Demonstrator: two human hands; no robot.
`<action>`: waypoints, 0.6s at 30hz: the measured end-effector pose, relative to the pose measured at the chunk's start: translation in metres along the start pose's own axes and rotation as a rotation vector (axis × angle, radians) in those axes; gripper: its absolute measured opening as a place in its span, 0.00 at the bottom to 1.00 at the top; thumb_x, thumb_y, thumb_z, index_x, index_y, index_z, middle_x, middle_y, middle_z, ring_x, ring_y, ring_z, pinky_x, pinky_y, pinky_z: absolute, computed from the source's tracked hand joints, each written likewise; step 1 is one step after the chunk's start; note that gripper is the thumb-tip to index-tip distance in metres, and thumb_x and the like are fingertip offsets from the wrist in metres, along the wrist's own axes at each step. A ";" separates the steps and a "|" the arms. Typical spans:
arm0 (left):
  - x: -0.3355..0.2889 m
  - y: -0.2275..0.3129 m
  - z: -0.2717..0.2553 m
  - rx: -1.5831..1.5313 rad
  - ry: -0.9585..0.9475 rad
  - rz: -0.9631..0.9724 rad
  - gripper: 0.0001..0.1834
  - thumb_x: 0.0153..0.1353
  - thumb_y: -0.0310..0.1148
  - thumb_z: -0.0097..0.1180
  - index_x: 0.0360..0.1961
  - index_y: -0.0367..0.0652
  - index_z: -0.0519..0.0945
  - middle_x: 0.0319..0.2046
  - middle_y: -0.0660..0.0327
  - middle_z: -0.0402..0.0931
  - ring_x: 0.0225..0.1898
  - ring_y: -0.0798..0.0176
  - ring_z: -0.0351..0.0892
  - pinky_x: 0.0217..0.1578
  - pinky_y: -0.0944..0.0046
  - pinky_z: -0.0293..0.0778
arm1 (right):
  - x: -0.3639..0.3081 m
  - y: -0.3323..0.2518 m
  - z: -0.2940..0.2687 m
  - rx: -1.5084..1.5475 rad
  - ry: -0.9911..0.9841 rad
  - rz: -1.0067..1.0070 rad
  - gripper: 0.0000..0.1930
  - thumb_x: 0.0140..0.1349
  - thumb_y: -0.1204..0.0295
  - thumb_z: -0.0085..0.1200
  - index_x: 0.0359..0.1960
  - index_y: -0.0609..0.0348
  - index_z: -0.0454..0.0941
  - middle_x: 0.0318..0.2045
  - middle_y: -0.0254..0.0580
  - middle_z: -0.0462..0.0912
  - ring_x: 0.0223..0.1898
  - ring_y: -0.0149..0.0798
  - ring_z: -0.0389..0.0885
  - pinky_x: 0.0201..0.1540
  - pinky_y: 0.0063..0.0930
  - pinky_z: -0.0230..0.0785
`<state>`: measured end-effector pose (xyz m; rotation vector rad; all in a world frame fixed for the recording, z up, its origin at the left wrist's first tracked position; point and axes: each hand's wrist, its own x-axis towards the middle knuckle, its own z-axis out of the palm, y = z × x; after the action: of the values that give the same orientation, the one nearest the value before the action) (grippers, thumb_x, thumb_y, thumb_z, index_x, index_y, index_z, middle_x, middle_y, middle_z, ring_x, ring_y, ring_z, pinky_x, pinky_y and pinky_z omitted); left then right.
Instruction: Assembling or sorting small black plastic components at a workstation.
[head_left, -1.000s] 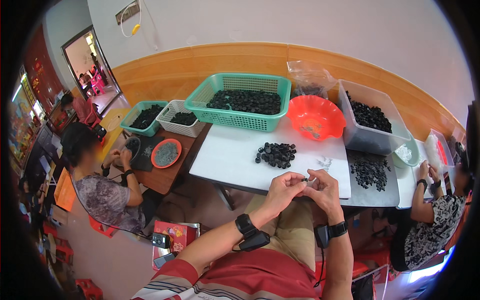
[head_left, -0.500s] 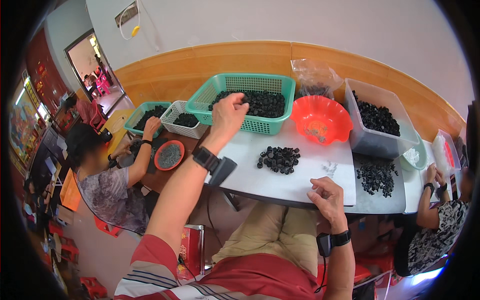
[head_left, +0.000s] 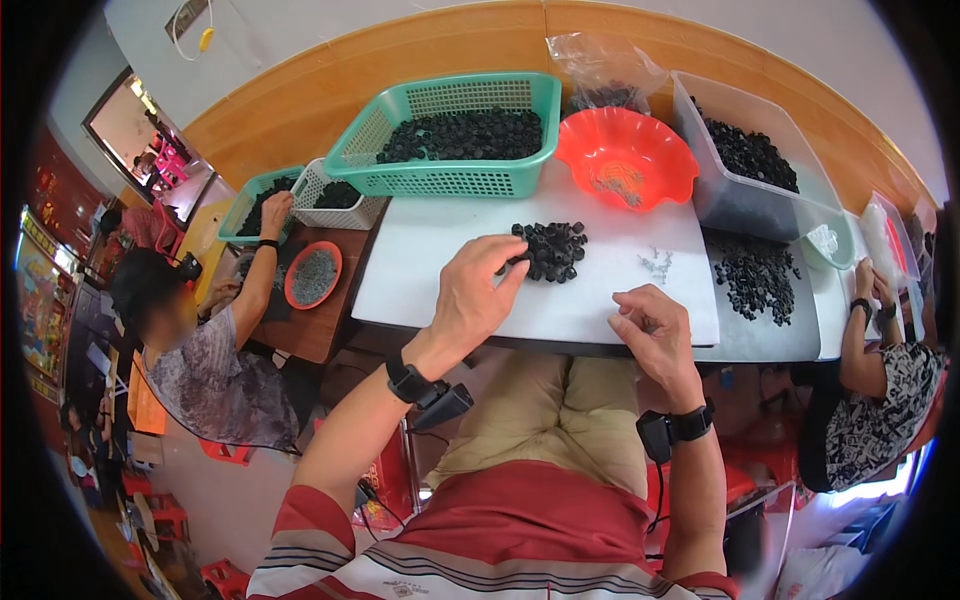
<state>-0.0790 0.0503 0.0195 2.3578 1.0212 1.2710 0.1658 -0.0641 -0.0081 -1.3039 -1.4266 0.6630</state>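
Pile of small black pieces [head_left: 560, 250] lies loose on a white tabletop [head_left: 420, 270], and the left hand [head_left: 470, 290] is right at its left edge. The thumb and forefinger curve toward each other, a narrow gap showing near their tips; dark pieces sit just behind — so I cannot tell whether one is caught there. The right hand [head_left: 655, 330] is above the near edge of the tabletop, fingers curled and thumb close to the forefinger; whether it holds anything small cannot be told either. A scatter of thin grey pieces [head_left: 656, 264] lies just beyond it, to the right of the pile.

Behind the pile stands a large green basket [head_left: 450, 183] with many more black pieces inside. To its right is a wavy-rimmed red-orange bowl [head_left: 645, 150] holding a few grey bits, then a clear tub [head_left: 745, 212] partly filled with black pieces. Behind the bowl stands a plastic bag [head_left: 600, 65].

On the left, a person in a patterned top [head_left: 215, 345] sits at a brown tabletop [head_left: 312, 335], one hand over a smaller green basket [head_left: 237, 207] — a white basket [head_left: 355, 215] is just beside it — and an orange dish [head_left: 332, 262] of grey pieces lies near that arm.
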 end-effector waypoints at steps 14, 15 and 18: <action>-0.051 0.018 0.016 -0.086 -0.048 -0.065 0.11 0.57 0.25 0.66 0.42 0.37 0.85 0.46 0.52 0.84 0.47 0.49 0.84 0.49 0.57 0.80 | 0.038 -0.018 0.042 -0.585 0.008 -0.157 0.13 0.59 0.72 0.63 0.46 0.58 0.83 0.40 0.43 0.84 0.35 0.53 0.84 0.39 0.43 0.76; -0.052 0.018 0.016 -0.102 -0.044 -0.066 0.11 0.57 0.25 0.66 0.42 0.37 0.85 0.46 0.52 0.84 0.47 0.49 0.84 0.48 0.58 0.80 | 0.041 -0.016 0.044 -0.586 0.008 -0.158 0.13 0.59 0.72 0.63 0.46 0.58 0.83 0.40 0.43 0.84 0.35 0.53 0.84 0.39 0.43 0.76; -0.053 0.017 0.016 -0.118 -0.039 -0.069 0.11 0.57 0.25 0.66 0.42 0.38 0.85 0.45 0.52 0.84 0.47 0.50 0.84 0.48 0.58 0.80 | 0.045 -0.013 0.047 -0.616 -0.033 -0.132 0.15 0.58 0.73 0.63 0.48 0.58 0.82 0.42 0.43 0.84 0.37 0.54 0.84 0.40 0.44 0.77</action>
<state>-0.0779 0.0024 -0.0131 2.2310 0.9793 1.2211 0.1244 -0.0137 0.0041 -1.6468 -1.8061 0.1505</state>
